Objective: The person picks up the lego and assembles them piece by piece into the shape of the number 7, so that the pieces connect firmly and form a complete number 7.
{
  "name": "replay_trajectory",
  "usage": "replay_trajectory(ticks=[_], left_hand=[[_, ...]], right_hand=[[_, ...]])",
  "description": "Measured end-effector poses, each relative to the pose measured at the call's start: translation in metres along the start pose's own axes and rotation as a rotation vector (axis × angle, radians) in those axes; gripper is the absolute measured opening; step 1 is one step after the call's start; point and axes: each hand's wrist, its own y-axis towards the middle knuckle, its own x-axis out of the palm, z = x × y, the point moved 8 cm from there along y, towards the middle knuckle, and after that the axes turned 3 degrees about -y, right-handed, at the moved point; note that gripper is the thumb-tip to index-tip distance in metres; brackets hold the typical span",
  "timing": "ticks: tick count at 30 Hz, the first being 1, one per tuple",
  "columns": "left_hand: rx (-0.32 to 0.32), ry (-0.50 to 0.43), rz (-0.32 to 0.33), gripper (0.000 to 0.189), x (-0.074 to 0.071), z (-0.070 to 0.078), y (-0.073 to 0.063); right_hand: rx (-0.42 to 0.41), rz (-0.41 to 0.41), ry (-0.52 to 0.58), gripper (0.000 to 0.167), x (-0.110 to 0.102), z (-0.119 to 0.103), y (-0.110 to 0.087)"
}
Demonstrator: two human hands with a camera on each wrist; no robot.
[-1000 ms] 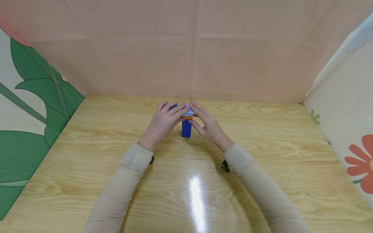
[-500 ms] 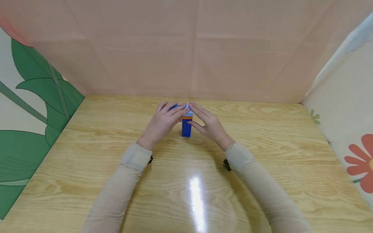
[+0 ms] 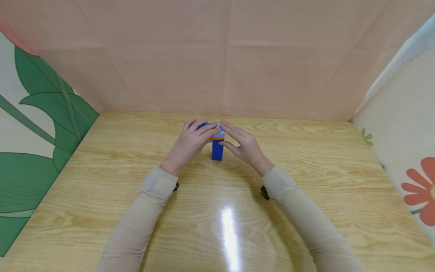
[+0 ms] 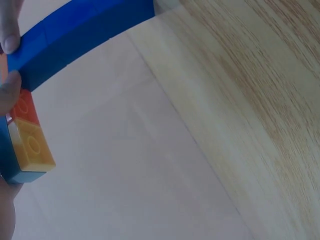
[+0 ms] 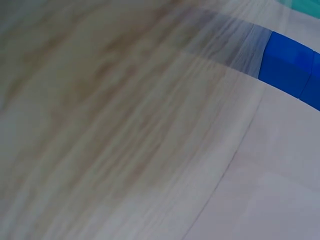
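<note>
A blue column of toy building bricks [image 3: 217, 152] stands upright on the table, with an orange layer [image 3: 219, 138] and a light blue brick [image 3: 221, 134] on top. My left hand [image 3: 190, 142] grips the top bricks from the left, its fingers bent over them. From the right, my right hand [image 3: 245, 145] pinches the same top, thumb near the column's upper end and fingertips above. A red brick [image 4: 26, 107] and a yellow brick [image 4: 35, 148] jut out beside the column in the left wrist view. Part of the column [image 5: 287, 64] shows in the right wrist view; the fingers there are out of frame.
The wooden table [image 3: 217, 211] reflects a bright streak of light in front of the column. A plain pinkish cloth [image 3: 217, 56] hangs behind its back edge. Printed panels with leaves [image 3: 40, 113] and a red flower [image 3: 421, 192] flank the sides.
Over the last second the right thumb has shifted slightly inward over the column and the right wrist slightly outward. Since half a second ago both hands have stayed nearly still on the bricks.
</note>
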Motion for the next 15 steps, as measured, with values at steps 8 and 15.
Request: replay_trajectory(ticks=[8, 15], left_hand=[[-0.004, -0.007, -0.013, 0.042, 0.002, 0.0001, 0.0006], [-0.009, 0.031, -0.028, 0.044, 0.002, 0.0, -0.0025]], right_hand=[[-0.013, 0.003, -0.014, 0.056, -0.0018, -0.0007, 0.0003], [-0.036, -0.01, -0.027, 0.057, -0.001, -0.0026, 0.0023]])
